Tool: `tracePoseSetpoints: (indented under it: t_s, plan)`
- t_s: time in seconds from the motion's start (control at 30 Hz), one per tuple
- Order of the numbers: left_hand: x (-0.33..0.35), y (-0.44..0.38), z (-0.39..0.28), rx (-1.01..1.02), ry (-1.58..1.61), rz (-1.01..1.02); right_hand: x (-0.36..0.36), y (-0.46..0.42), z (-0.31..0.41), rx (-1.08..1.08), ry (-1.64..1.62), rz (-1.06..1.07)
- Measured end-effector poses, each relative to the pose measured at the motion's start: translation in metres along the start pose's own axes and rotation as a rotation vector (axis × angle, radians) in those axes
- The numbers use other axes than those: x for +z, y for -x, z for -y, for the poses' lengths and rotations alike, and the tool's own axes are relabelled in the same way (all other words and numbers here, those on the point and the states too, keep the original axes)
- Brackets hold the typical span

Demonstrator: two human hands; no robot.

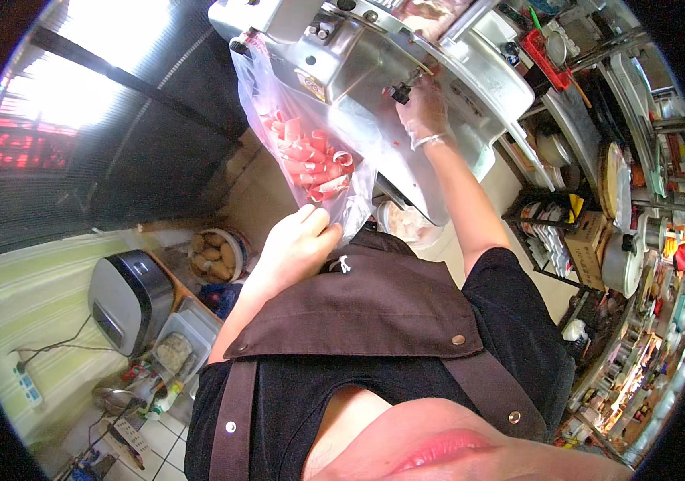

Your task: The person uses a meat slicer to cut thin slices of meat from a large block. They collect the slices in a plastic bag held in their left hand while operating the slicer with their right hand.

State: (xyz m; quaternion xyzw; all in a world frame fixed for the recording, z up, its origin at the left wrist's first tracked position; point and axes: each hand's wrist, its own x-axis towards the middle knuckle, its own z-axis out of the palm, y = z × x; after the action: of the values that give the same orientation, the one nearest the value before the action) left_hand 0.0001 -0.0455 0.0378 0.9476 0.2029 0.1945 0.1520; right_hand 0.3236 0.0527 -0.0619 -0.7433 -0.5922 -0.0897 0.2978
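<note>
A steel meat slicer (372, 78) stands before me, with a block of marbled meat (430, 15) at its top. A clear plastic bag (258, 90) hangs at its left side, caught near a black knob (238, 46). Inside the bag lie rolled slices of red meat (312, 159). My bare left hand (303, 237) grips the bag's near edge, fingers curled. My right hand (427, 111), in a clear glove, reaches in at the slicer beside another black knob (400, 92). Its fingertips are partly hidden, so any hold there is unclear.
Below the slicer stands a tub (405, 222) of pale contents. On the left are a bucket of potatoes (216, 255), a grey-and-black appliance (132, 300) and a plastic container (183, 343). Racks at right hold a red basket (544, 60), a cardboard box (586, 249) and a pot (622, 264).
</note>
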Motion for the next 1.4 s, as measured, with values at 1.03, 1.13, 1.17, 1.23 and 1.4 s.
tracePoseSetpoints:
  t_s: [1.03,1.13,1.17,1.23,1.4]
  plan:
    - [-0.007,0.006,0.001,-0.061,-0.002,0.007,-0.077,0.039,0.009,0.577,-1.262,0.767]
    - [-0.001,0.007,0.003,-0.033,-0.008,0.017,-0.118,0.042,0.065,0.422,-1.993,0.972]
    - [0.000,0.004,0.003,-0.010,-0.006,0.013,-0.120,0.042,0.080,0.405,-1.963,1.033]
    - [0.001,-0.001,0.001,0.029,-0.008,0.004,-0.108,0.043,0.111,0.386,-1.832,1.099]
    - [0.000,-0.001,-0.002,0.040,-0.024,-0.053,-0.049,0.056,0.135,-0.193,-0.703,0.521]
